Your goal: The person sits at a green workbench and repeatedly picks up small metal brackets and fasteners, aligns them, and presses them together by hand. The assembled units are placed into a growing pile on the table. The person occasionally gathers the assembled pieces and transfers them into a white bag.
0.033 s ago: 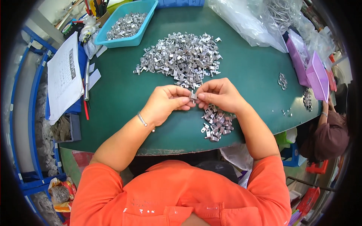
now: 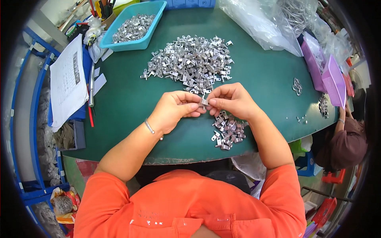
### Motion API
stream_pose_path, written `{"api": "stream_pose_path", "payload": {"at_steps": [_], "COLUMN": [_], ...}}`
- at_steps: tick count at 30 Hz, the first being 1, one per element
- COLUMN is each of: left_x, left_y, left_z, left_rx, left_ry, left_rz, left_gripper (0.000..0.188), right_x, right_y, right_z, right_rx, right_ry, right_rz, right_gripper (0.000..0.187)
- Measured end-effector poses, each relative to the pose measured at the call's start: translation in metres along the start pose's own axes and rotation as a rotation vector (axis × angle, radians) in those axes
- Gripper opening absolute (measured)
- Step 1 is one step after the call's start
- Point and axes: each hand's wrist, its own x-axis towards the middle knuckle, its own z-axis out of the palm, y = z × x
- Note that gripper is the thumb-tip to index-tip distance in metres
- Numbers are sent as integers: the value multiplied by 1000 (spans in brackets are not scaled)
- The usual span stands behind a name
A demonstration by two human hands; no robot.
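Note:
Between both hands is one small silvery metal bracket [image 2: 204,102], held above the green table [image 2: 131,95]. The thumb and fingers of my left hand [image 2: 174,107] pinch it from the left. From the right, the fingertips of my right hand [image 2: 232,101] close on the same piece. Just beyond my fingers spreads a large heap of similar metal brackets [image 2: 190,59]. A smaller pile of brackets [image 2: 228,133] lies close to me, below my right hand and wrist.
At the far left stands a turquoise tray [image 2: 105,41] of small metal parts. Papers [image 2: 67,81] and a red pen [image 2: 91,117] lie at the left. Clear plastic bags [image 2: 262,23] and purple baskets [image 2: 333,79] are on the right, where a person in a dark top [image 2: 347,142] sits.

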Motion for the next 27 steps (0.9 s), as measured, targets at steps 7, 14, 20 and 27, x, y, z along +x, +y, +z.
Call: {"api": "stream_pose_path", "payload": {"at_steps": [7, 14, 20, 27], "left_x": [-3, -5, -6, -11], "left_y": [2, 2, -2, -15], "left_z": [0, 4, 7, 23], "left_rx": [-42, -7, 87, 159], "left_ry": [16, 7, -31, -188], "left_rz": [21, 11, 36, -9], "left_gripper": [24, 27, 19, 13], "right_x": [-6, -12, -12, -15], "right_y": [-4, -8, -10, -11], "right_z": [-25, -30, -28, -34], "right_rx": [49, 28, -21, -129], "right_ry": [87, 19, -21, -112], "right_rz": [30, 73, 39, 46], "right_gripper": [15, 14, 17, 16]}}
